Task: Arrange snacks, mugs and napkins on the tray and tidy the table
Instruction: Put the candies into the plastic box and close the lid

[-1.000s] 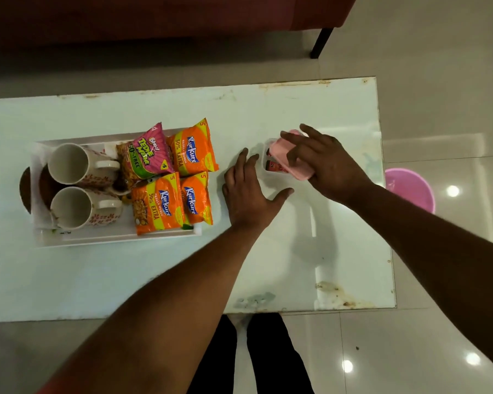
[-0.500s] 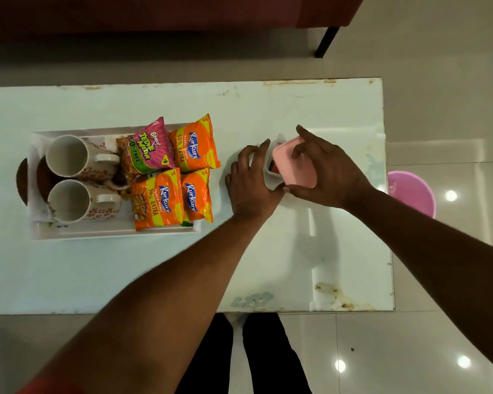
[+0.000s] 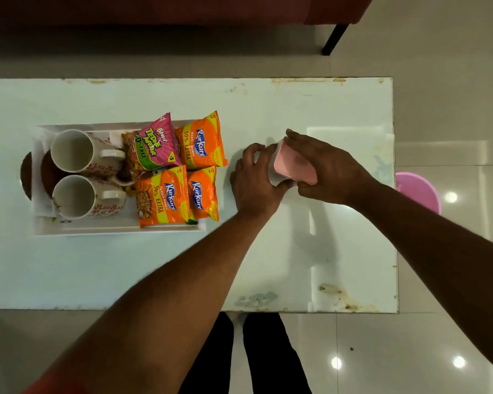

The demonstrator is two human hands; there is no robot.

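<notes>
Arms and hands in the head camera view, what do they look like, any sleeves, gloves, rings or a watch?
Both forearms are bare down to the wrists. The left hand and right hand wear no gloves, and no rings, watch or bracelet show. At the bottom left edge, a strip of red-orange fabric, probably a short sleeve, covers the upper left arm. The right arm's upper part is out of frame.

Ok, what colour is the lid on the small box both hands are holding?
Pink lid on a white box, gripped by the left hand and right hand; head view.

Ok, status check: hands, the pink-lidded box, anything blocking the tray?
Both hands on the pink-lidded box: left hand steadying its side, right hand pressing the lid. Box on table, right of tray. Path clear.
</notes>
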